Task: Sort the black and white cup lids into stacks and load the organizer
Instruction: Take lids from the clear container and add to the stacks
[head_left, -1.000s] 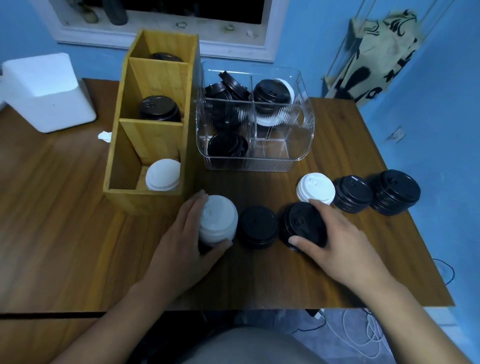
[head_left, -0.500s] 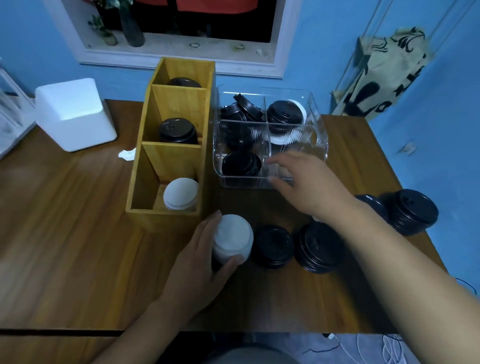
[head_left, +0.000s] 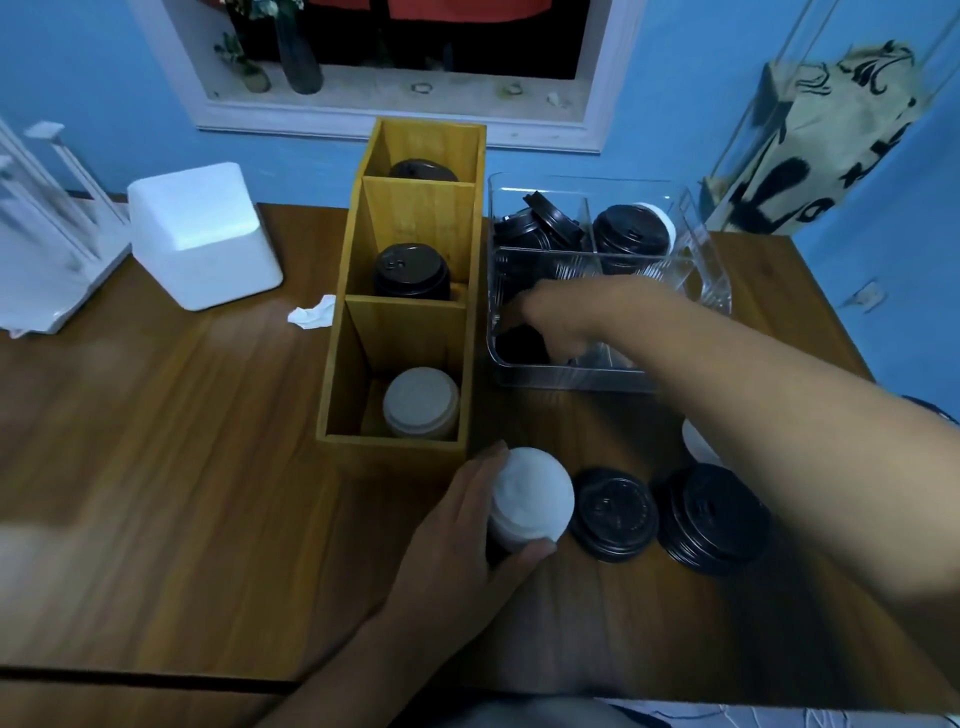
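Observation:
My left hand (head_left: 452, 551) grips a white lid stack (head_left: 532, 499) standing on the table just in front of the wooden organizer (head_left: 332, 374). The organizer's near compartment holds a white stack (head_left: 421, 402); its middle (head_left: 412, 270) and far (head_left: 422, 170) compartments hold black lids. My right hand (head_left: 571, 312) reaches into the front left compartment of the clear bin (head_left: 711, 270), fingers pointing down at black lids (head_left: 519, 345); blur hides whether it holds any. Two black stacks (head_left: 613, 514) (head_left: 711, 519) lie on the table under my right forearm. The forearm partly covers a white lid (head_left: 696, 441).
A white foam box (head_left: 202, 234) and a crumpled tissue (head_left: 311, 312) sit left of the organizer. A white rack (head_left: 41, 234) stands at the far left. A printed bag (head_left: 831, 130) hangs on the blue wall at the right. The table's near edge runs below my arms.
My right hand left the black stack on the table and moved up and left into the clear bin. My left hand stays on the white stack. My head tilted up.

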